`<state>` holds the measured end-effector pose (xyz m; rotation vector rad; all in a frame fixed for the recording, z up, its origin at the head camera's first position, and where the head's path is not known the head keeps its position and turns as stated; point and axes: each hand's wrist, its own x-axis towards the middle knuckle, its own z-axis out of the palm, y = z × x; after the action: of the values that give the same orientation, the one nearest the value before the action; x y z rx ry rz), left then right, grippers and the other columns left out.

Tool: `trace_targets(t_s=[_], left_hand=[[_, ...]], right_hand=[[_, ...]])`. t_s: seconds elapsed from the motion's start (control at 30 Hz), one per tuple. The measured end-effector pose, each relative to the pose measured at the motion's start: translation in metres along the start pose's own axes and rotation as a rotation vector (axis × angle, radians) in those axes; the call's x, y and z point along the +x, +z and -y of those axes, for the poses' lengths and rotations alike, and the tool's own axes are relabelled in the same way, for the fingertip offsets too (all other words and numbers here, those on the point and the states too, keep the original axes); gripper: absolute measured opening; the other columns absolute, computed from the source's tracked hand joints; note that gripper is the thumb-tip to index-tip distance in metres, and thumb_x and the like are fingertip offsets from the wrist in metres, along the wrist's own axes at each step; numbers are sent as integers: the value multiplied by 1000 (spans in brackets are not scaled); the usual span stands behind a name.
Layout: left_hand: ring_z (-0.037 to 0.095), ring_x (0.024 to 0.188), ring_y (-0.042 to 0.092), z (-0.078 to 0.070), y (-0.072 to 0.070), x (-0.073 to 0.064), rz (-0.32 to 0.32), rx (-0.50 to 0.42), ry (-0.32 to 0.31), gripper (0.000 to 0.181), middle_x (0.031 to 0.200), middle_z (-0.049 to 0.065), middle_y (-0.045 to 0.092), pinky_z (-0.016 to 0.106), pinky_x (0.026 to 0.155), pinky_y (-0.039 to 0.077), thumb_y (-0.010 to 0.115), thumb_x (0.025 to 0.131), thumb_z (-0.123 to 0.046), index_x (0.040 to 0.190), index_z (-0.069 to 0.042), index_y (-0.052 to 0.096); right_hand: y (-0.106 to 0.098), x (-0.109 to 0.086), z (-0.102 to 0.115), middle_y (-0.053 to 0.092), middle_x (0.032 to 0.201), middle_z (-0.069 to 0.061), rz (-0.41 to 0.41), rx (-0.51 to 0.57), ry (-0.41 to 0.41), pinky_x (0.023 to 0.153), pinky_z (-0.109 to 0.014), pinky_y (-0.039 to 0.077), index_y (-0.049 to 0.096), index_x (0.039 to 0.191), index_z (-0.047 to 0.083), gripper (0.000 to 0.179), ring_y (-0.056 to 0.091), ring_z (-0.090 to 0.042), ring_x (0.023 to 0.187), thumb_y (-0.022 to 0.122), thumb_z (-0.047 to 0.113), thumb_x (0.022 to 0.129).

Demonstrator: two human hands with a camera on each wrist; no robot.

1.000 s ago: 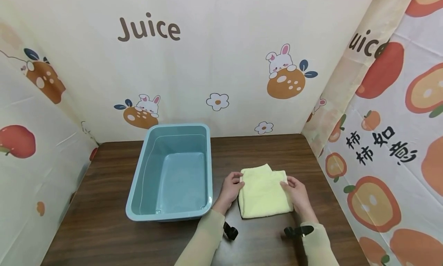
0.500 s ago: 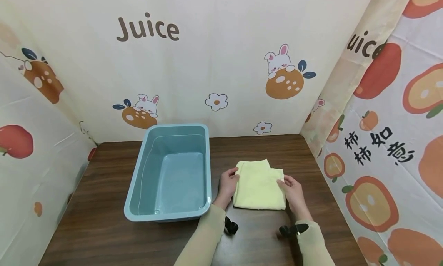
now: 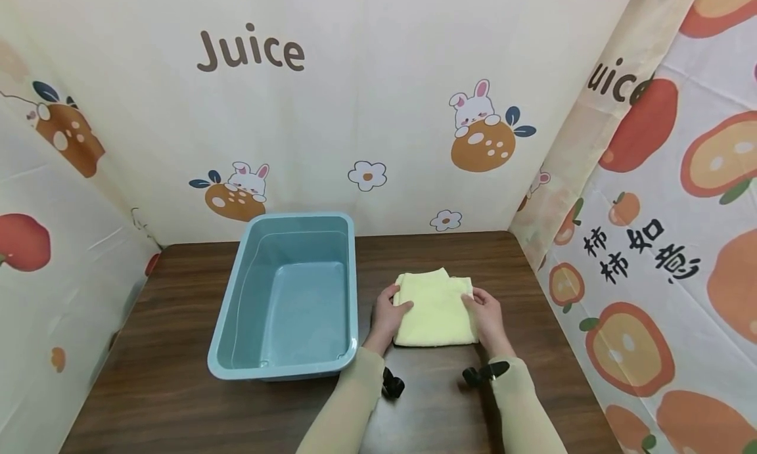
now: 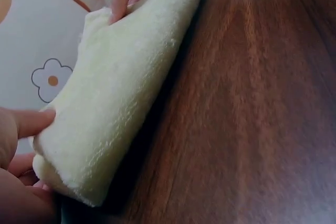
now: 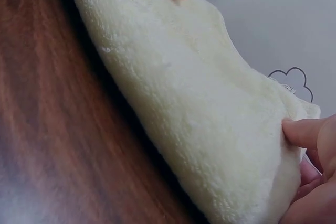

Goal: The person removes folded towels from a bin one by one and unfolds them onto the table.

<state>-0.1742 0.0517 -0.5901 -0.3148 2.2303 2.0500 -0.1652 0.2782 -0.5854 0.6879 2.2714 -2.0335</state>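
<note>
A folded pale yellow towel [image 3: 435,313] lies level close over the dark wooden table, to the right of the blue basin. My left hand [image 3: 387,317] pinches its left side, the thumb [image 4: 37,121] on the upper face and the fingers tucked underneath. On the opposite side my right hand [image 3: 488,319] grips the towel in the same way, with its thumb [image 5: 302,131] pressing the top layer. The wrist views show a thick rounded fold along the near edge, with a dark shadow beneath it. Fingertips under the towel are partly hidden.
The light blue rectangular basin [image 3: 307,313] stands on the table [image 3: 160,349], near my left forearm, with nothing inside. Printed curtains with fruit and rabbits enclose the back [image 3: 331,106] and both sides. Black wrist straps [image 3: 393,383] sit at my cuffs.
Both hands have shifted the towel left and slightly away from me, toward the basin side. The right hand moved farther left than the left hand. The basin stays in place.
</note>
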Motion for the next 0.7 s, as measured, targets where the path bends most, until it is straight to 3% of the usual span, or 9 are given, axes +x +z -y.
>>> trace_targets(t_s=[0.2,0.47,0.7], left_hand=[[28,114,62,4,3,12,-67,-73,-6,43,135,18,59,36,89,53,73,86,0,129,3,63],[28,125,55,-1,-2,23,-129,-4,49,36,134,12,61,40,101,46,72,87,-4,123,1,69],[29,127,54,-6,-1,27,-137,-21,83,24,132,12,63,41,104,43,72,90,-7,111,3,73]], right_hand=[[8,10,4,65,120,-16,-8,17,-2,69,-25,52,59,129,-1,37,62,-11,83,65,18,98],[22,23,7,67,113,-12,2,65,-7,68,-26,52,59,129,-2,38,63,-11,81,66,17,97],[24,24,11,65,116,-14,-51,31,-30,69,-25,51,62,128,1,37,61,-13,85,67,20,97]])
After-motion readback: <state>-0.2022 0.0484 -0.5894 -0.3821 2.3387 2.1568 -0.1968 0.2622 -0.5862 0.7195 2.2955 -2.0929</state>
